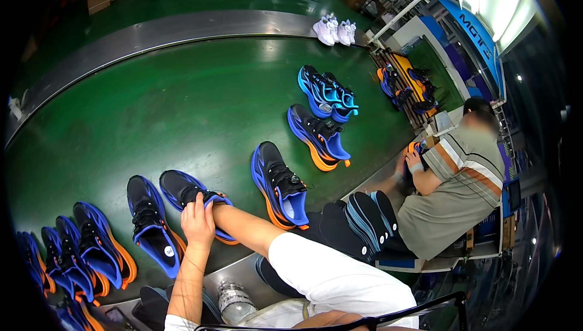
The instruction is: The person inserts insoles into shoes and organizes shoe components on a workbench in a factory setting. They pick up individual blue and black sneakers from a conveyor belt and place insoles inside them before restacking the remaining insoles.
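Note:
A black and blue sneaker (180, 186) with an orange sole lies on the green conveyor belt, toe pointing away to the left. My left hand (198, 220) holds it near the tongue and collar, fingers together on the upper edge. My right forearm (249, 225) reaches across from the right to the shoe's opening. The right hand's fingers are hidden behind the left hand and the shoe. Just left stands a matching sneaker (146, 216) with a round white sticker on its insole. To the right, another sneaker (279, 179) of the same kind sits with its heel toward me.
Several matching sneakers (100, 240) line the left side. Farther along are another sneaker (316, 134), a black and light-blue pair (328, 91) and white shoes (334, 30). Dark insoles (370, 222) lie by my right arm. A clear plastic-wrapped roll (234, 300) is near me. A co-worker (455, 173) sits at right.

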A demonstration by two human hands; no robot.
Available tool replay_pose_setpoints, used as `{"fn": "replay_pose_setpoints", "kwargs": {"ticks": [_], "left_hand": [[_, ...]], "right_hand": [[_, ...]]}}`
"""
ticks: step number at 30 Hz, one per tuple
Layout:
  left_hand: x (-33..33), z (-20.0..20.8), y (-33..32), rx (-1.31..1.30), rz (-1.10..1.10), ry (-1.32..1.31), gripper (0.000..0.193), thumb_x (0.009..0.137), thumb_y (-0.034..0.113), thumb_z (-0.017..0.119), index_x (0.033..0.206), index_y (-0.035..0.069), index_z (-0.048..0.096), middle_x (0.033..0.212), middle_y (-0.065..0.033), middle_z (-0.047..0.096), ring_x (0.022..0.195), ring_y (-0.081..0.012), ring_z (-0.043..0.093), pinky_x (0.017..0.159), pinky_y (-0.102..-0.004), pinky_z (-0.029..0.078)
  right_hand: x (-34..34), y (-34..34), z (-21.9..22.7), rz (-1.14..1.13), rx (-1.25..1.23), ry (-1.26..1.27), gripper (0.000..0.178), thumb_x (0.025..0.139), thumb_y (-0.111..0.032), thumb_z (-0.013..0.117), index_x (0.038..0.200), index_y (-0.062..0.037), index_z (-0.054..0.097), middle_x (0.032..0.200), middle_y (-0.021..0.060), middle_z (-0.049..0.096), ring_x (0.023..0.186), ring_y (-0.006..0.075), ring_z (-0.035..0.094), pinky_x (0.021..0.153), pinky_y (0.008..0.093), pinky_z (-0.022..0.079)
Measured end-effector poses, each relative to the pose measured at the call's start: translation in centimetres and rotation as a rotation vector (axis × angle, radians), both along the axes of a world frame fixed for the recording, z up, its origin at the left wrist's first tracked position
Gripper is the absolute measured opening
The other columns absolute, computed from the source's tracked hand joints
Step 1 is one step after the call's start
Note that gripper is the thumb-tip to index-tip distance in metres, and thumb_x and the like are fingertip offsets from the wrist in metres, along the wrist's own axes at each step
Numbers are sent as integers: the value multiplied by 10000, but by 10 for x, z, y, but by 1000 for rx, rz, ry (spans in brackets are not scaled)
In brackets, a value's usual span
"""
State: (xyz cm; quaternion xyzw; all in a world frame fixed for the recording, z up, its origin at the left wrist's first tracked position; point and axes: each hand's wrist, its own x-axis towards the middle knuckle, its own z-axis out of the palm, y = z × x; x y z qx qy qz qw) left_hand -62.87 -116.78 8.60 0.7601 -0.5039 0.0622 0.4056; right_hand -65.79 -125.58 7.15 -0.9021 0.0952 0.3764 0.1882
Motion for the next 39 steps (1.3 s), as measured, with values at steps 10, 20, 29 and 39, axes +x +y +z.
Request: {"fn": "replay_pose_setpoints", "kwargs": {"ticks": [10, 20, 29, 39], "left_hand": [[-2, -4, -3, 3, 22, -60, 283, 769, 108, 552, 1018, -22, 521, 693, -130, 475, 604, -283, 473, 547, -354, 380], [1, -13, -3, -64, 87, -119, 330, 742, 156, 592, 1027, 4, 525, 690, -100, 474, 593, -254, 475, 547, -335, 388], [8, -3, -10, -10, 317, 256, 253, 815, 210, 502, 954, 2, 539, 773, -152, 553, 737, -326, 527, 662, -392, 421], [36, 25, -12, 201, -94, 51, 335, 694, 64, 561, 1003, 27, 435, 978, -154, 440, 798, -328, 532, 666, -390, 455]], "right_hand": [[1, -5, -2, 29, -3, 28, 420, 759, -329, 425, 1011, -17, 549, 1042, 169, 528, 1013, 257, 491, 997, 393, 196], [3, -4, -7, 102, -19, 15, 442, 769, -346, 390, 969, 9, 561, 983, 170, 558, 972, 255, 514, 1002, 407, 174], [-39, -10, 46, 488, 37, 32, 473, 777, -360, 358, 931, 32, 573, 930, 171, 585, 936, 253, 535, 1007, 419, 153], [-94, 7, 51, 98, -38, -651, 383, 730, -329, 494, 892, 16, 534, 828, 164, 575, 934, 243, 516, 1009, 430, 146]]}}
